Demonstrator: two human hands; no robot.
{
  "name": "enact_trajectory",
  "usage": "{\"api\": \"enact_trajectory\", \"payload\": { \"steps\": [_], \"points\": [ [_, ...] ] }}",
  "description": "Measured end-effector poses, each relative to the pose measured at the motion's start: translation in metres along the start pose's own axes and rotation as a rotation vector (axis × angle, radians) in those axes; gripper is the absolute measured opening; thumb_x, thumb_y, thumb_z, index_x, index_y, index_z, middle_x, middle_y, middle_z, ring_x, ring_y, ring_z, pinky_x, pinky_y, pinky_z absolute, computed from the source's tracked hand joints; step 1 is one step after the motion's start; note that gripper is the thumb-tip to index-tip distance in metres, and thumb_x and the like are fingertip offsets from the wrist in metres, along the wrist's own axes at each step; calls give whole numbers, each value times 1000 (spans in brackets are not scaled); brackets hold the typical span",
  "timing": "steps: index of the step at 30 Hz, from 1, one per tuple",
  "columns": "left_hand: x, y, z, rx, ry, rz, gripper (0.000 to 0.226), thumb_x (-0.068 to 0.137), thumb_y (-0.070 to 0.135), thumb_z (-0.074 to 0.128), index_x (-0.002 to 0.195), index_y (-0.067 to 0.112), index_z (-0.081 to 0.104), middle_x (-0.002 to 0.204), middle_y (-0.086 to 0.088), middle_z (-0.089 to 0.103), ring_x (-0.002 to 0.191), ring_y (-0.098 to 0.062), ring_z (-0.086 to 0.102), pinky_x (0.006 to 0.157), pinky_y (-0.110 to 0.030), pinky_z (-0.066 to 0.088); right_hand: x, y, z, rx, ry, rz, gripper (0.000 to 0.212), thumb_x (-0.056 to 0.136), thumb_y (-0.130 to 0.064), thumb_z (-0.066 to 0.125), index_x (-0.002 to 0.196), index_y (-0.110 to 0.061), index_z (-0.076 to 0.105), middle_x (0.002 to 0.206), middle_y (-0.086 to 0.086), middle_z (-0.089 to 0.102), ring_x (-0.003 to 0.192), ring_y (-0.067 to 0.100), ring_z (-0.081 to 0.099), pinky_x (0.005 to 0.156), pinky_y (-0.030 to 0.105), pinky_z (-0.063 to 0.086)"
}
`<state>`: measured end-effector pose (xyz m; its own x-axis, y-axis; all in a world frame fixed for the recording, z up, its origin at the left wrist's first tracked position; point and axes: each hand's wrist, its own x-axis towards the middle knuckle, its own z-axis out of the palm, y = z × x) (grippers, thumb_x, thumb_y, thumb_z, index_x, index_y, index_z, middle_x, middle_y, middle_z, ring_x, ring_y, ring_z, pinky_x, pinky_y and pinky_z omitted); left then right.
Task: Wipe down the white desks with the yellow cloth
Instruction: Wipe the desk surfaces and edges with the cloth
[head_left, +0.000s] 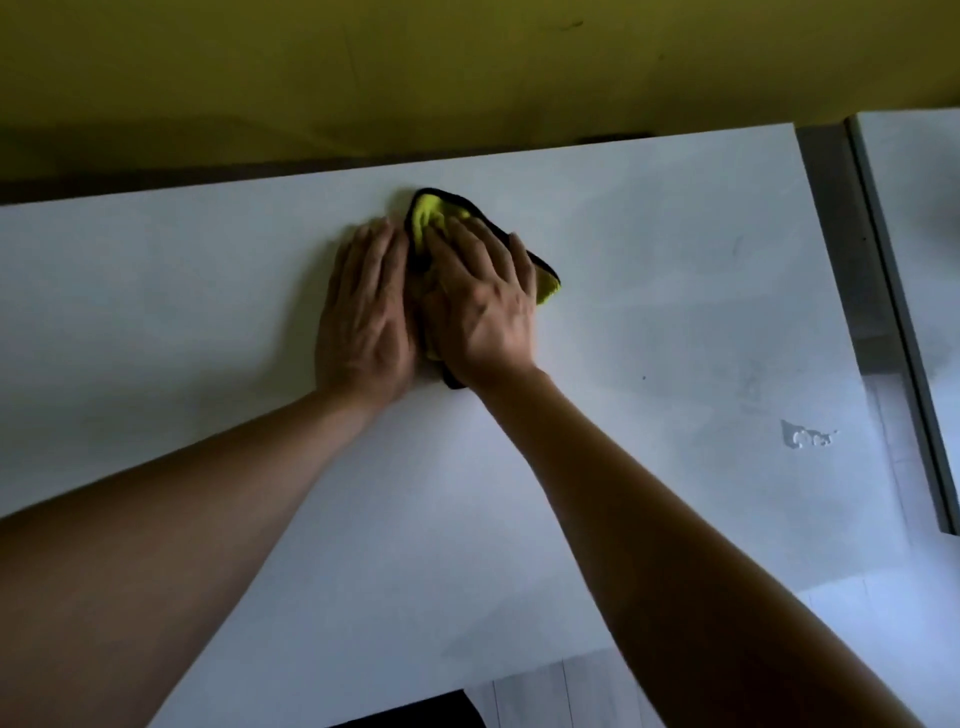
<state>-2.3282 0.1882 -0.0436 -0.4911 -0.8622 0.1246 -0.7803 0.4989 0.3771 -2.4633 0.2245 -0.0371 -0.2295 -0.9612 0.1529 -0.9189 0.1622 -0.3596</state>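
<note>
Wide bare white worktop (623, 338) nearer than the yellow cloth (545, 283), open on both sides of it. Right hand (480, 299) flat on the cloth, fingers straight, pressing down. Left hand (363, 317) flat just left of the cloth, fingers straight, touching its edge. Beyond the cloth, the worktop's far edge against a yellow wall (415, 62). Right of the cloth, a narrow gap, then a second white desk (919, 171).

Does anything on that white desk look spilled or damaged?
Yes. Near the white desk's right edge sits a small wet-looking blotch, maybe spilled drops or chipped surface. The yellow cloth hasn't reached it.
</note>
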Motion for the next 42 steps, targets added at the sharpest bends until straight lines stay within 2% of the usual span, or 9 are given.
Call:
{"api": "enact_trajectory", "payload": {
  "steps": [4, 12, 17, 22, 29, 32, 36, 39, 42],
  "points": [
    [4, 3, -1, 20, -17, -17, 56, 104, 14, 38, 157, -2, 34, 165, -20, 33, 155, -38, 26, 129, -48, 17, 24, 38, -10, -5, -33, -79, 50, 93, -41, 55, 140, -24, 58, 147, 3, 53, 139, 27, 45, 117, 44, 27],
    [5, 2, 2, 85, -87, -56, 60, 106, 22, 31, 163, 6, 22, 171, -14, 19, 160, -30, 11, 131, -43, 11, 86, 132, -37, -137, 75, 616, 56, 94, -37, 36, 149, -30, 44, 155, 1, 40, 144, 25, 32, 121, 42, 17],
    [7, 4, 1, 102, -95, -68, 62, 104, 19, 36, 162, 3, 24, 169, -16, 23, 158, -34, 17, 131, -44, 12, 92, 42, -9, -90, -1, 200, 47, 86, -39, 48, 131, -35, 63, 139, -3, 56, 132, 24, 46, 106, 35, 29],
    [6, 5, 3, 72, -69, -159, 60, 103, 19, 38, 159, -2, 29, 165, -22, 30, 155, -37, 27, 129, -42, 18, 110, 2, 9, -60, -182, -149, 47, 97, -42, 42, 138, -25, 58, 144, 0, 54, 139, 24, 42, 121, 41, 19],
    [6, 3, 2, 80, -70, -86, 60, 105, 24, 30, 161, 2, 26, 169, -17, 24, 158, -33, 18, 130, -43, 14, 92, 131, -43, -104, -21, 295, 48, 91, -41, 46, 138, -35, 55, 144, 1, 52, 129, 30, 46, 106, 39, 34],
    [5, 5, 1, 94, -73, -65, 62, 104, 25, 30, 162, 4, 24, 169, -17, 23, 158, -33, 17, 130, -44, 13, 81, 193, -70, -130, -59, 490, 59, 95, -43, 29, 152, -31, 36, 158, 6, 36, 143, 31, 33, 119, 45, 23],
    [4, 3, 3, 130, -78, -11, 62, 104, 25, 31, 163, 9, 23, 170, -16, 21, 158, -34, 15, 130, -47, 12, 70, 185, -68, -102, -12, 625, 65, 90, -42, 27, 151, -27, 40, 157, 7, 38, 145, 29, 31, 121, 43, 19],
    [5, 3, 3, 143, -87, 20, 62, 103, 24, 33, 163, 12, 25, 170, -15, 22, 158, -34, 16, 130, -49, 13, 62, 128, -53, -101, 6, 480, 58, 84, -38, 41, 140, -30, 55, 143, 5, 54, 128, 29, 47, 103, 36, 30],
    [5, 6, 0, 149, -75, 29, 59, 100, 15, 40, 159, 11, 35, 166, -16, 29, 155, -36, 24, 128, -51, 17, 49, 79, -36, -2, -53, 102, 53, 88, -39, 49, 137, -25, 60, 143, 3, 57, 134, 27, 47, 113, 40, 28]
  ]
}}
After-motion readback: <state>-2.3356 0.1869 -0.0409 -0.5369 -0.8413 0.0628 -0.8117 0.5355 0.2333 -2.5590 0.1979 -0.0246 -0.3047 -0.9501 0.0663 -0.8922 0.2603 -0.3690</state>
